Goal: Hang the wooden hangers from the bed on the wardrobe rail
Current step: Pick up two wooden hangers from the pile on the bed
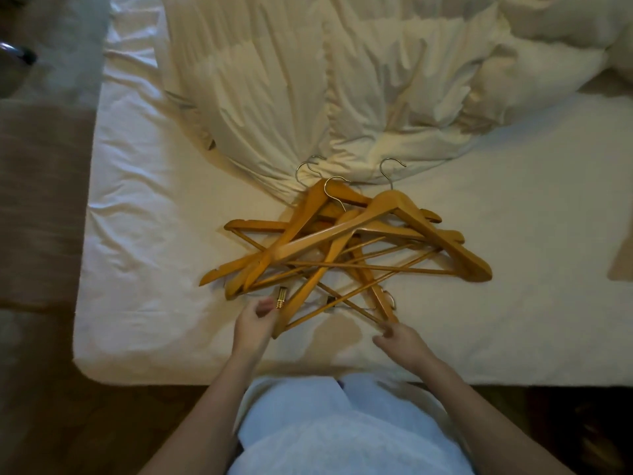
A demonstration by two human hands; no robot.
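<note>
Head view, looking down at bed edge. Pile of wooden hangers (346,248) lies on the white sheet (144,241), near the bed's near edge, roughly centre frame. Hangers: glossy honey-orange varnished wood, flat curved shoulder arms with rounded, notched tips, thin round dowel bars across the bottom, slim silver wire hooks (390,171) pointing away toward the duvet. All crossed and overlapping at angles, tangled stack, count unclear. One small ribbed gold metal clip (281,298) sticks out at the pile's near-left side.

Left hand (255,325) is at the near-left of the pile, fingers curled with the thumb tip against the clip and a hanger arm end; looks like a loose pinch, but whether it is fully clamped cannot be told. Right hand (399,339) is at the near-right, fingertips pinched together around the end of a thin dowel bar where two hanger ends meet. Both forearms bare, reaching in from the bottom.

Cream duvet (325,90), puffy, heavily creased, soft quilted look, bunched on the far half of the bed, its lower fold touching the hooks. Sheet smooth with light wrinkles, slight sheen on left. Person's white garment (329,430) fills the bottom centre. Brown carpet floor (37,200) left, blurred.
</note>
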